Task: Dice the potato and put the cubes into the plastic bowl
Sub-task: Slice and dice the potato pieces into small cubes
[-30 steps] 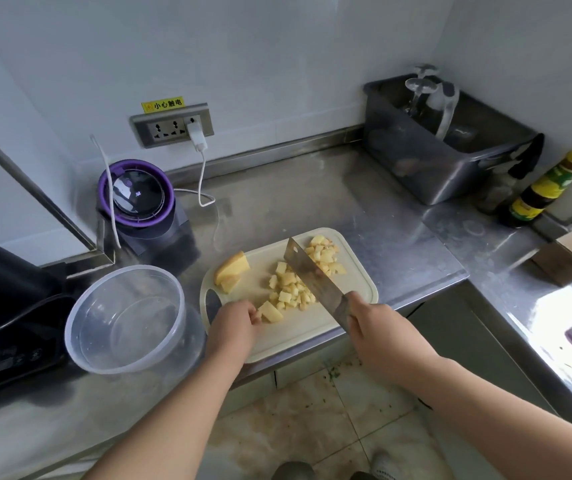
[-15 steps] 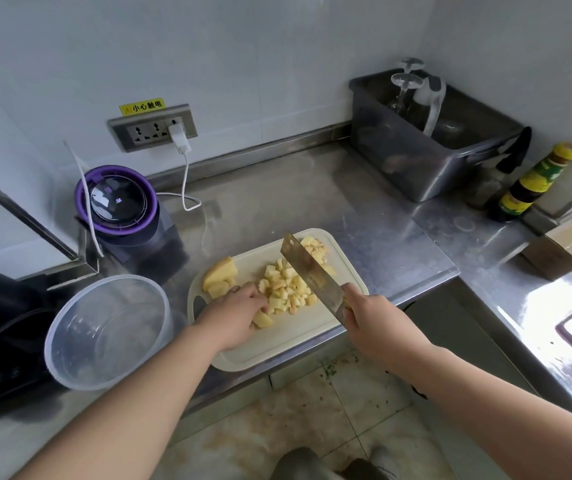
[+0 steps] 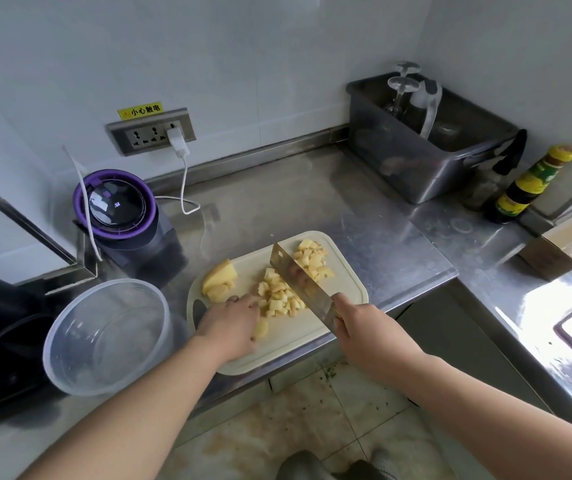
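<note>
At the cutting board, the right hand grips a cleaver, blade angled across the potato cubes at the board's middle. The left hand touches the cubes (whether it pinches one cannot be told). An undiced potato chunk lies at the board's far-left corner, nearest that hand. The plastic bowl stands just left of the board.

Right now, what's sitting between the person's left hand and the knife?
A heap of potato cubes lies on the cutting board, between the left hand and the knife. The head view shows it.
</note>
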Motion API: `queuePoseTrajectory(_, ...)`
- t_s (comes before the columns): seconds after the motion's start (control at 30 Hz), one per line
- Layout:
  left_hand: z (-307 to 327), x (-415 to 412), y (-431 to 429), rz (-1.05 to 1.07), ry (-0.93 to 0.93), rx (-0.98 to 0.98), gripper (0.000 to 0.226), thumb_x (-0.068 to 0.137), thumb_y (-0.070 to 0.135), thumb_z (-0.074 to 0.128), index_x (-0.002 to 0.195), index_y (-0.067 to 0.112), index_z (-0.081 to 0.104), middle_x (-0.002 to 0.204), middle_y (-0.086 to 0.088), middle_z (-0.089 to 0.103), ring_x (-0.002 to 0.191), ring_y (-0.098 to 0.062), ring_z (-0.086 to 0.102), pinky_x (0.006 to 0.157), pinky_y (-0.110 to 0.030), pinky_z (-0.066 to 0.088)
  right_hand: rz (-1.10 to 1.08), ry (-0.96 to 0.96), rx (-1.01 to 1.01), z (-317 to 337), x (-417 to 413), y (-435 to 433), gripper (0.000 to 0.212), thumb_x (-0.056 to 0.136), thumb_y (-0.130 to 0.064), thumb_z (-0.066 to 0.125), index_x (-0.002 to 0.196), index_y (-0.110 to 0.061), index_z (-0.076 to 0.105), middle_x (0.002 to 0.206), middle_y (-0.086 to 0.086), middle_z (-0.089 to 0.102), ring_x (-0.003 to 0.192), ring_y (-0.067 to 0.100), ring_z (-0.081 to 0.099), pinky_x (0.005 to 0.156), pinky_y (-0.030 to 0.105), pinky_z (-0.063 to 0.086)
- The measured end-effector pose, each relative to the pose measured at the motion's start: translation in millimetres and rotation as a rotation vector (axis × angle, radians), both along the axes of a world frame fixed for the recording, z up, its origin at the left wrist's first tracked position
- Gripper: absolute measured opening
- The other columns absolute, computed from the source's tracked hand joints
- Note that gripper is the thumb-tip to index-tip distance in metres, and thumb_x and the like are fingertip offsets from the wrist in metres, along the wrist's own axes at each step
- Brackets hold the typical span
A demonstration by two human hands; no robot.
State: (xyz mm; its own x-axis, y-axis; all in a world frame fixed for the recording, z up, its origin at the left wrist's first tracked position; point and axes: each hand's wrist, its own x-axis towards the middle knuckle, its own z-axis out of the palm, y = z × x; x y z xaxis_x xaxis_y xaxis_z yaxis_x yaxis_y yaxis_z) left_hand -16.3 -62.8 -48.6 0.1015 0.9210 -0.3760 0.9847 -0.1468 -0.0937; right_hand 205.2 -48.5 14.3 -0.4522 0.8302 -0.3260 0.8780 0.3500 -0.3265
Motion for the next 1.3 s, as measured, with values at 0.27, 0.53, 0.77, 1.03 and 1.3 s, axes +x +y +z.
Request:
queuePoseTrajectory(0.27,-20,15,-21,0.586,-0.339,0.141,0.035,0.091,0.035,0.056,0.120,0.016,0.055,0.119,-0.001,0.056,0.107,-0.021,0.059,0.084,-0.031,0.049,0.116,-0.082,-0.052,-16,-24,-20,0.017,0.097,-0.009,0.038,0.111,-0.018,0.037,0.067,0.001,0.044,0.052,0.019,0.040,0.046,0.032,0.030)
queuePoseTrajectory(0.53,-26,15,-37,0.727,-0.499,0.230,0.032,0.087,0.032,0.063,0.115,0.017,0.060,0.116,-0.002,0.058,0.105,-0.020,0.059,0.086,-0.031,0.050,0.190,-0.159,-0.051,-24,-37,-35,0.042,0.085,0.005,0.038,0.122,-0.016,0.036,0.067,0.001,0.040,0.050,0.019,0.037,0.043,0.031,0.025)
queuePoseTrajectory(0.77,-26,15,-36,0.734,-0.484,0.245,0.027,0.089,0.031,0.063,0.109,0.015,0.061,0.113,-0.003,0.060,0.103,-0.021,0.060,0.083,-0.034,0.052,0.176,-0.157,-0.056,-30,-39,-37,0.050,0.082,0.008,0.037,0.127,-0.016,0.035,0.074,0.003,0.046,0.055,0.022,0.042,0.045,0.032,0.028)
queuePoseTrajectory(1.03,-29,16,-34,0.740,-0.473,0.249,0.025,0.090,0.029,0.063,0.108,0.013,0.063,0.113,-0.005,0.061,0.102,-0.022,0.061,0.083,-0.032,0.051,0.187,-0.142,-0.078,-35,-40,-39,0.052,0.083,0.008,0.036,0.129,-0.015,0.035,0.072,0.003,0.046,0.057,0.023,0.044,0.045,0.032,0.029)
queuePoseTrajectory(1.3,-28,14,-35,0.711,-0.453,0.257,0.022,0.089,0.016,0.060,0.110,0.009,0.060,0.116,-0.006,0.058,0.107,-0.022,0.059,0.084,-0.028,0.047,0.218,-0.187,-0.127,-38,-43,-38,0.055,0.088,0.007,0.037,0.138,-0.013,0.029,0.069,0.000,0.040,0.055,0.017,0.040,0.044,0.029,0.029)
